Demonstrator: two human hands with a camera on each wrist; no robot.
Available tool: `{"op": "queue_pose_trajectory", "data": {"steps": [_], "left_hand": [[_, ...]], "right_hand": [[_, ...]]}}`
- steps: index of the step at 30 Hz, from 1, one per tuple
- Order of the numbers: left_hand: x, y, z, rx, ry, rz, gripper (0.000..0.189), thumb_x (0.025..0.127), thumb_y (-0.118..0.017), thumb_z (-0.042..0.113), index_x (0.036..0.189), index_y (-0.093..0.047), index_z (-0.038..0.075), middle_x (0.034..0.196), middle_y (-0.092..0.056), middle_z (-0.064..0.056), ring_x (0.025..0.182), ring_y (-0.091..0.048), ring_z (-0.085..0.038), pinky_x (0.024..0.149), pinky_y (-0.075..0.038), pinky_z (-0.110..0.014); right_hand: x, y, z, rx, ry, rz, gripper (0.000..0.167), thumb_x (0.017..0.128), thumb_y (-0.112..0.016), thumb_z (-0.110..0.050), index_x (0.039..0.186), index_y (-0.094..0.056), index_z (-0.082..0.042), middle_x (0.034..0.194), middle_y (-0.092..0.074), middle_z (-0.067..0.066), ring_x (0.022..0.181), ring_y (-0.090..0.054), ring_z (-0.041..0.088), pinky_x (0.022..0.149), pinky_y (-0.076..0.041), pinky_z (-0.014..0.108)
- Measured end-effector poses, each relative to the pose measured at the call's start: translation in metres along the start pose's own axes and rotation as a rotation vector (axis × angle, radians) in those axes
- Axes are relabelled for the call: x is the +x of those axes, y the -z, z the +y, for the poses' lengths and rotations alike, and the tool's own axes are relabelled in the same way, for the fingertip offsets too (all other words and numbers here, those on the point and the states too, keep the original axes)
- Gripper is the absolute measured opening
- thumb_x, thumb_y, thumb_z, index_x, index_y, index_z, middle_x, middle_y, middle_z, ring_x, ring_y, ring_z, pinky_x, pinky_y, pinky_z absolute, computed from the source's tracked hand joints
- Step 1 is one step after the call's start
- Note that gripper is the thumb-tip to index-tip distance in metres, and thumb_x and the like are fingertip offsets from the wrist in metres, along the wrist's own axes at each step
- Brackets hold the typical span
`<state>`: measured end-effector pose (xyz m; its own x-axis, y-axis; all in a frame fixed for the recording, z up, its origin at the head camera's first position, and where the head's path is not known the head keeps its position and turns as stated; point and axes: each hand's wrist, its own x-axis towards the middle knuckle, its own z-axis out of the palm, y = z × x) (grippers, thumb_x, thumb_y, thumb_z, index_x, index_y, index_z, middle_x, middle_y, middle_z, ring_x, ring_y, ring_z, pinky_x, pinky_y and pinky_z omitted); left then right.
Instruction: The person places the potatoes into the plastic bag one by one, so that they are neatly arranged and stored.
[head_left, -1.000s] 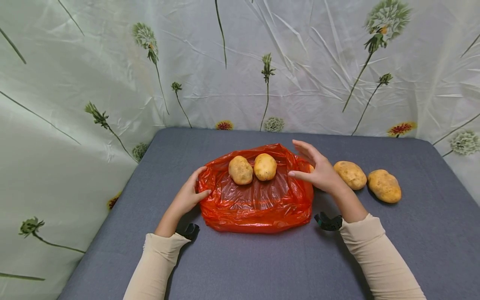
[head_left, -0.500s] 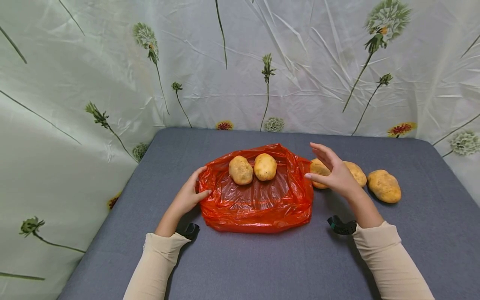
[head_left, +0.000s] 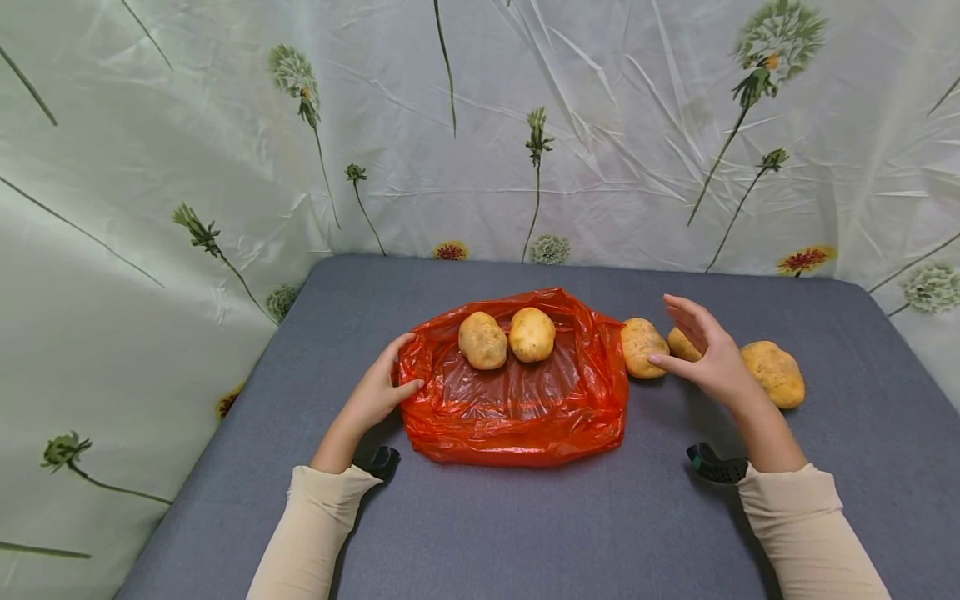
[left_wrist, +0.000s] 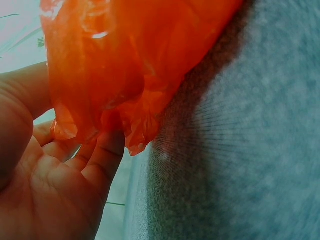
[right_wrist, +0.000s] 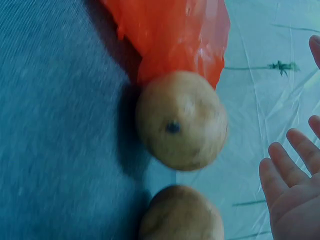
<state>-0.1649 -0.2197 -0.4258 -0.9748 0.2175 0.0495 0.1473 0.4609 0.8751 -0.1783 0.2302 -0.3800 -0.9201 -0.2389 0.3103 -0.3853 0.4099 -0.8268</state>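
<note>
A red plastic bag (head_left: 517, 433) lies spread on the grey table, its mouth facing up. Inside it sit two potatoes, the left potato (head_left: 482, 341) and the right potato (head_left: 532, 334), side by side. My left hand (head_left: 375, 392) holds the bag's left side, with thin red film (left_wrist: 125, 60) between thumb and fingers. My right hand (head_left: 712, 358) is raised above the table with fingers spread and nothing in it. Its thumb overlaps a potato (head_left: 642, 348) beside the bag in the head view; in the right wrist view that potato (right_wrist: 182, 122) is apart from the fingers.
Farther right lie a potato (head_left: 684, 343) partly hidden by the right hand and another potato (head_left: 772, 373) behind the wrist. A floral curtain (head_left: 480, 167) hangs along the back and left of the grey table (head_left: 525, 533).
My right hand has moved from over the bag's right edge to the right, over the loose potatoes, uncovering the one beside the bag. The left hand and bag stay in place.
</note>
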Motion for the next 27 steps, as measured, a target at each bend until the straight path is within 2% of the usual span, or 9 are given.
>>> {"op": "queue_pose_trajectory", "data": {"steps": [7, 13, 15, 17, 22, 27], "left_hand": [[0.0, 0.0, 0.002, 0.001, -0.016, -0.003, 0.071, 0.079, -0.064, -0.002, 0.138, -0.025, 0.005, 0.134, -0.033, -0.021, 0.115, -0.042, -0.035, 0.089, -0.039, -0.048], [-0.008, 0.001, 0.028, -0.011, -0.013, -0.01, 0.069, 0.079, -0.061, -0.008, 0.137, -0.024, -0.004, 0.132, -0.032, -0.027, 0.114, -0.04, -0.04, 0.09, -0.036, -0.05], [-0.009, 0.002, 0.032, -0.017, -0.007, -0.01, 0.069, 0.078, -0.061, -0.008, 0.136, -0.024, -0.004, 0.132, -0.032, -0.027, 0.115, -0.04, -0.04, 0.091, -0.036, -0.05], [-0.008, 0.001, 0.029, -0.012, -0.006, -0.01, 0.069, 0.078, -0.061, -0.008, 0.137, -0.024, -0.003, 0.132, -0.032, -0.027, 0.115, -0.04, -0.04, 0.091, -0.036, -0.05], [-0.001, 0.0, 0.007, -0.003, -0.005, -0.005, 0.071, 0.079, -0.063, -0.004, 0.138, -0.024, 0.003, 0.133, -0.033, -0.023, 0.116, -0.04, -0.036, 0.091, -0.037, -0.048], [0.001, -0.001, -0.003, 0.002, -0.02, -0.001, 0.072, 0.079, -0.065, -0.001, 0.138, -0.025, 0.006, 0.133, -0.034, -0.02, 0.115, -0.041, -0.034, 0.091, -0.037, -0.048]], "right_hand": [[-0.009, 0.012, 0.006, -0.021, -0.031, 0.043, 0.079, 0.069, -0.071, 0.01, 0.137, -0.032, -0.003, 0.135, -0.033, 0.019, 0.122, -0.033, 0.008, 0.094, -0.026, 0.01], [-0.018, 0.023, 0.015, -0.031, -0.052, 0.058, 0.08, 0.072, -0.07, 0.006, 0.139, -0.028, -0.007, 0.138, -0.032, 0.013, 0.125, -0.03, 0.01, 0.093, -0.024, 0.007], [-0.022, 0.026, 0.017, -0.036, -0.057, 0.062, 0.08, 0.073, -0.069, 0.005, 0.14, -0.027, -0.008, 0.139, -0.031, 0.012, 0.126, -0.029, 0.009, 0.093, -0.023, 0.006], [-0.025, 0.028, 0.018, -0.05, -0.065, 0.067, 0.08, 0.074, -0.069, 0.004, 0.14, -0.026, -0.01, 0.139, -0.031, 0.012, 0.125, -0.028, 0.006, 0.093, -0.023, 0.006], [-0.032, 0.035, 0.026, -0.108, -0.08, 0.092, 0.08, 0.075, -0.069, 0.002, 0.141, -0.025, -0.01, 0.14, -0.029, 0.017, 0.124, -0.028, 0.0, 0.092, -0.022, 0.004], [-0.041, 0.042, 0.032, -0.136, -0.084, 0.153, 0.08, 0.072, -0.07, 0.004, 0.139, -0.029, -0.008, 0.138, -0.033, 0.008, 0.121, -0.03, -0.003, 0.093, -0.021, 0.005]]}}
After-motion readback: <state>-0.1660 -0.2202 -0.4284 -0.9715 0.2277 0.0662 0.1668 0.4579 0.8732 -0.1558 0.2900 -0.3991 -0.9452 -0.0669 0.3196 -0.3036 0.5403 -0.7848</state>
